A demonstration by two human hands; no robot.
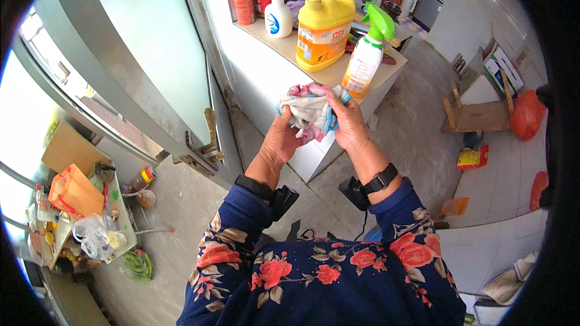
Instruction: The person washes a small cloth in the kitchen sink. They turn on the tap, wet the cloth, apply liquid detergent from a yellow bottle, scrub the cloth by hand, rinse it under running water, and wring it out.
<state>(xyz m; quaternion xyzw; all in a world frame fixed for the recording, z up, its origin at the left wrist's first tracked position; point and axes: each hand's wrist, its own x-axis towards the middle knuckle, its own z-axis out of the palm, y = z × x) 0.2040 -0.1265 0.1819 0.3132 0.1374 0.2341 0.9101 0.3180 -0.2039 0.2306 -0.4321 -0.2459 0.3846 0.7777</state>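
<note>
A crumpled cloth (308, 111), whitish with pink and blue edging, is bunched between both hands in front of a ledge. My left hand (281, 136) grips its left side, thumb on top. On the right side, my right hand (348, 122) pinches the cloth near its blue edge. Just beyond stands a white spray bottle (362, 65) with a green trigger head, at the ledge's near corner. Behind the cloth is a yellow pump jug (325, 31) with an orange label. A white pump bottle (278, 16) stands further left, beside a red can (243, 3).
The tiled ledge (272, 50) ends in a corner before me. At left, a glass-paneled door (136, 54) with a worn handle (209, 133) stands open. A cluttered table (124, 231) is at lower left. On the right are a wooden stool (482, 115) and a red bag (528, 115).
</note>
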